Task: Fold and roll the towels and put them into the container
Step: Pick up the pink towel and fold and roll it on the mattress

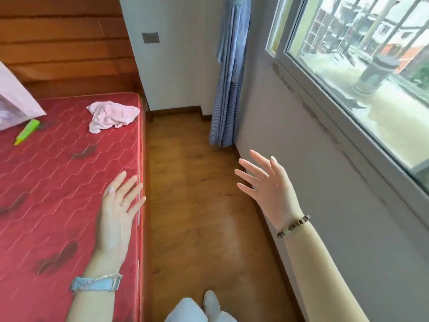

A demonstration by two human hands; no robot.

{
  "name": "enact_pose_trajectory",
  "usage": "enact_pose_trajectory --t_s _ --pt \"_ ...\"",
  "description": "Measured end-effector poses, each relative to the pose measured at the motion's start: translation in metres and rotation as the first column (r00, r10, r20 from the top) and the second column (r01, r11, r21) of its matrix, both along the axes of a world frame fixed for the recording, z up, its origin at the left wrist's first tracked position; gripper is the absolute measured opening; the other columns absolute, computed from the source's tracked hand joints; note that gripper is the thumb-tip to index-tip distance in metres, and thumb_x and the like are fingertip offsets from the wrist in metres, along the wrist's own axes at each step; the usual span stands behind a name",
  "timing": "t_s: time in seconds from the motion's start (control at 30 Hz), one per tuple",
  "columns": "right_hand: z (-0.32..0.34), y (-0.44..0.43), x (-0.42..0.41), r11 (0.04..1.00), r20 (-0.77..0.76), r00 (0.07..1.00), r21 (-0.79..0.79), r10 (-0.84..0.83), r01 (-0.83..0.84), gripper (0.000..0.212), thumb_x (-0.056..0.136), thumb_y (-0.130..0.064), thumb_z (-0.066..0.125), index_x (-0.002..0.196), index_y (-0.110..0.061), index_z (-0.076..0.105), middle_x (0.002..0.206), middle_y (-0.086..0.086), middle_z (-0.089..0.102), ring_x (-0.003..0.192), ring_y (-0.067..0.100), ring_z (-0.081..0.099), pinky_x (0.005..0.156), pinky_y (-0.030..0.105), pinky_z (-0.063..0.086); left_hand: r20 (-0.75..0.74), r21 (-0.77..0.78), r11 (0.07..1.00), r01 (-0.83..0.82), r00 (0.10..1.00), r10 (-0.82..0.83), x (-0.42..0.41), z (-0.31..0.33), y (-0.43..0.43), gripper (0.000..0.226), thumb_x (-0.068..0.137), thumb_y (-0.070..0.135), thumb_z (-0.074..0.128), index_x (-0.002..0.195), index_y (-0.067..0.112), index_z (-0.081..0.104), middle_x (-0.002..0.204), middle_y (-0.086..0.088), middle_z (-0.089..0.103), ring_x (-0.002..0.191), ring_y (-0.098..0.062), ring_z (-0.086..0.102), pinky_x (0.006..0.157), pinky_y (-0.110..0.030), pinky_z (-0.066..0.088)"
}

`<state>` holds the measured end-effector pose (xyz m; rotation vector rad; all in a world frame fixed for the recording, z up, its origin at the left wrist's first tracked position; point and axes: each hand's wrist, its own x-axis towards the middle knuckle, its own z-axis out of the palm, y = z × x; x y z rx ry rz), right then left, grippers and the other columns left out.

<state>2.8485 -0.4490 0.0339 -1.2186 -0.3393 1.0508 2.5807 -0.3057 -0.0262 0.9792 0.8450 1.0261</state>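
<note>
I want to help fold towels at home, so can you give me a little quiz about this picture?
1. True or false: the pink towel lies crumpled, not folded, on the red mattress.
2. Pick one. The left hand is: A) pinching the towel; B) open and empty, above the mattress edge; C) curled into a fist.
3. Fill the gap: the right hand has its fingers spread and holds ____.

Key: 1 true; 2 B; 3 nothing.
</note>
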Motion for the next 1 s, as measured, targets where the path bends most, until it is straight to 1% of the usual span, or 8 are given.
enact_pose_trajectory --t_s 0.2,0.3,0.37,0.43,0.67,0.8,1.0 --pt "-0.01 0.073 0.019 0.994 -0.029 0.994 -0.012 0.105 -0.106 0.048 0.102 -0.046 0.032 0.141 -0.024 0.05 0.137 0.007 0.061 0.124 0.028 0.059 0.111 0.055 0.039 -0.012 -0.009 0.994 -0.108 0.994 0.108 0.004 0.001 0.044 0.048 0.107 0.04 0.026 0.146 0.022 0.046 0.141 -0.002 0.059 0.129 -0.017 0.058 0.103 -0.037 0.052" --pt "-0.015 0.111 0.027 0.989 -0.018 0.989 -0.014 0.147 -0.147 0.049 0.101 -0.047 0.034 0.14 -0.025 0.051 0.136 0.005 0.062 0.123 0.027 0.06 0.11 0.054 0.04 -0.017 -0.016 0.989 -0.145 0.989 0.145 0.01 0.001 0.072 0.048 0.107 0.041 0.026 0.146 0.023 0.046 0.141 -0.001 0.059 0.129 -0.017 0.058 0.105 -0.043 0.049" --pt "-0.018 0.135 0.033 0.986 -0.013 0.986 -0.01 0.166 -0.166 0.048 0.1 -0.048 0.035 0.139 -0.026 0.052 0.135 0.005 0.063 0.123 0.027 0.061 0.109 0.054 0.041 -0.027 -0.014 0.988 -0.152 0.988 0.152 0.016 0.0 0.093 0.048 0.107 0.042 0.026 0.146 0.023 0.046 0.141 -0.001 0.059 0.129 -0.017 0.057 0.108 -0.044 0.043" --pt "-0.021 0.161 0.04 0.983 -0.009 0.983 -0.002 0.184 -0.184 0.048 0.099 -0.048 0.036 0.137 -0.026 0.054 0.134 0.004 0.063 0.122 0.026 0.061 0.109 0.053 0.041 -0.037 -0.006 0.988 -0.156 0.987 0.155 0.024 0.0 0.115 0.048 0.107 0.041 0.026 0.146 0.022 0.046 0.141 -0.001 0.059 0.129 -0.017 0.057 0.109 -0.045 0.042" --pt "-0.014 0.274 0.059 0.972 0.005 0.972 0.002 0.235 -0.235 0.048 0.101 -0.047 0.032 0.139 -0.023 0.052 0.136 0.007 0.061 0.124 0.028 0.06 0.109 0.054 0.04 -0.018 0.007 0.982 -0.189 0.982 0.189 0.047 0.004 0.214 0.046 0.106 0.041 0.026 0.145 0.025 0.047 0.142 0.0 0.058 0.13 -0.017 0.057 0.11 -0.046 0.042" --pt "-0.008 0.341 0.067 0.967 0.014 0.967 0.019 0.255 -0.256 0.05 0.1 -0.047 0.035 0.139 -0.022 0.052 0.135 0.006 0.062 0.123 0.027 0.06 0.108 0.052 0.042 -0.008 0.021 0.981 -0.191 0.981 0.191 0.062 0.015 0.276 0.048 0.106 0.04 0.028 0.145 0.022 0.046 0.142 -0.001 0.058 0.13 -0.017 0.057 0.11 -0.047 0.042" --pt "-0.004 0.406 0.077 0.955 0.023 0.956 0.033 0.293 -0.294 0.048 0.104 -0.042 0.029 0.141 -0.019 0.049 0.137 0.008 0.06 0.124 0.027 0.06 0.109 0.052 0.041 0.002 0.02 0.981 -0.194 0.981 0.194 0.078 0.024 0.336 0.046 0.106 0.038 0.027 0.143 0.02 0.048 0.141 -0.003 0.06 0.129 -0.02 0.058 0.111 -0.049 0.041"
